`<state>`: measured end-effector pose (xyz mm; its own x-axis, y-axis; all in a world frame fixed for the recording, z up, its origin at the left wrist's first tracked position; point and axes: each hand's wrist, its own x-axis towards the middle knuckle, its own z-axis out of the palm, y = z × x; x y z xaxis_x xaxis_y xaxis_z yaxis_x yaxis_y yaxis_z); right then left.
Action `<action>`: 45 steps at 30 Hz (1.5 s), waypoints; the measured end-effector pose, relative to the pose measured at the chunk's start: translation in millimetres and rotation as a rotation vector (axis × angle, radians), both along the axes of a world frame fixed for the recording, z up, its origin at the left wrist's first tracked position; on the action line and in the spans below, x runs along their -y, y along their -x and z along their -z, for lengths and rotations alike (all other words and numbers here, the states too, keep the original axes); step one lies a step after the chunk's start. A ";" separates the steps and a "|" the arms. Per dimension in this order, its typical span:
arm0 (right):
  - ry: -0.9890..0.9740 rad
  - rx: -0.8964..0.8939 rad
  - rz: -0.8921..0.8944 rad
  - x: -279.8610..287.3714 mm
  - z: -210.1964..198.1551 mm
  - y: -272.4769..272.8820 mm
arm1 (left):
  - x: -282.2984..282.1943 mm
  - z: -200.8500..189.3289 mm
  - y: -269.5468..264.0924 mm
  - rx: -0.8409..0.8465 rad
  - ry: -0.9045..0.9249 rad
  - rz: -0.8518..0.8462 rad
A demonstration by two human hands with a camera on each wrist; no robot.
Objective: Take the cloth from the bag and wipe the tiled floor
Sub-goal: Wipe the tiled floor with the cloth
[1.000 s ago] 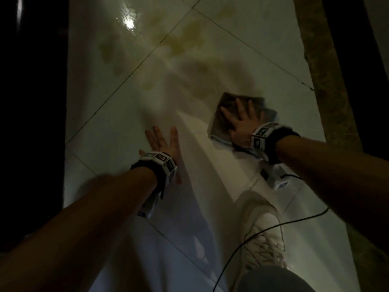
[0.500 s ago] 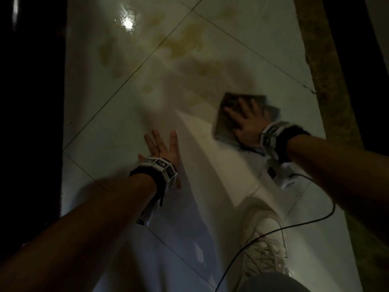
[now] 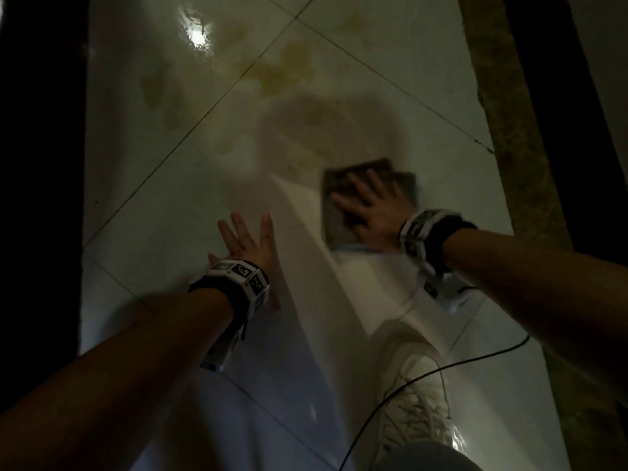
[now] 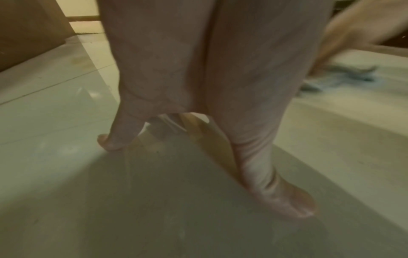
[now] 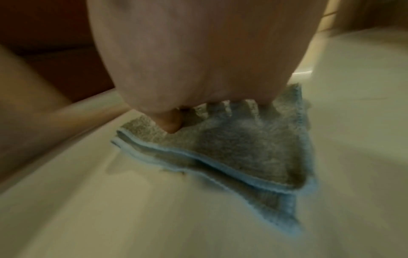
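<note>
While the light stays dim: both hands are down flat on the tiled floor (image 3: 176, 198), and the pale glossy tiles show thin dark grout lines.
Right hand: the right hand (image 3: 373, 212) lies palm-down on the cloth (image 3: 334, 219), fingers straight and fanned out, pressing it to the tile rather than gripping it.
Right-wrist close-up: the fingers (image 5: 245, 108) are stretched across the nap, and the thumb tip (image 5: 170, 125) is planted on the near corner.
Cloth: grey, folded into layers, pale blue stitched edges stacked along the near side (image 5: 232, 167); it lies flat on the floor, right of centre in the head view, blurred.
Left hand: the left hand (image 3: 248, 243) is spread on bare tile, well apart from the cloth, holding nothing; fingers straight, thumb (image 4: 284, 197) and a fingertip (image 4: 110, 141) touching the floor.
Stains: yellowish-brown patches (image 3: 289, 68) mark the tiles beyond both hands, past the cloth's far edge.
Glare: a bright reflection (image 3: 197, 37) sits on the wet-looking tile at top left.
Foot: a white laced shoe (image 3: 414, 392) stands near the bottom, with a thin black cable (image 3: 475, 356) running across it from the right wrist.
Right margin: a mottled brownish strip (image 3: 513, 130) borders the tiles.
</note>
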<state>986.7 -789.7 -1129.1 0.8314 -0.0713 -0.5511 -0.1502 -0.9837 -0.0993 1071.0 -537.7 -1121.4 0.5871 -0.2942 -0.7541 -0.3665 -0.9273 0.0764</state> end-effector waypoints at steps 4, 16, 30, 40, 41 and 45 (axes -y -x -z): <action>0.030 -0.107 0.365 56.3 -8.9 -31.8 | 4.8 -8.5 -1.2 -0.037 -0.099 0.041; -0.016 -0.064 -0.279 -12.4 -15.2 -18.5 | 8.6 -24.4 0.0 -0.064 -0.168 0.136; -0.013 -0.103 -0.076 -28.3 -16.4 -62.2 | -26.7 -30.8 -96.4 0.242 -0.064 -0.046; -0.024 -0.034 -0.440 -54.0 -13.7 -68.4 | -52.1 -9.2 -100.8 0.144 -0.011 -0.199; -0.012 -0.033 -0.317 -35.9 -13.9 -76.1 | -50.5 -6.6 -102.4 0.143 -0.019 -0.199; 0.023 -0.155 0.126 7.1 -18.4 -104.9 | -46.9 -0.6 -102.0 0.146 -0.013 -0.209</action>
<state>1091.6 -796.8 -1110.7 0.7206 -0.1836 -0.6686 -0.2844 -0.9577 -0.0435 1173.0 -490.8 -1120.8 0.7374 -0.1458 -0.6595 -0.1730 -0.9846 0.0242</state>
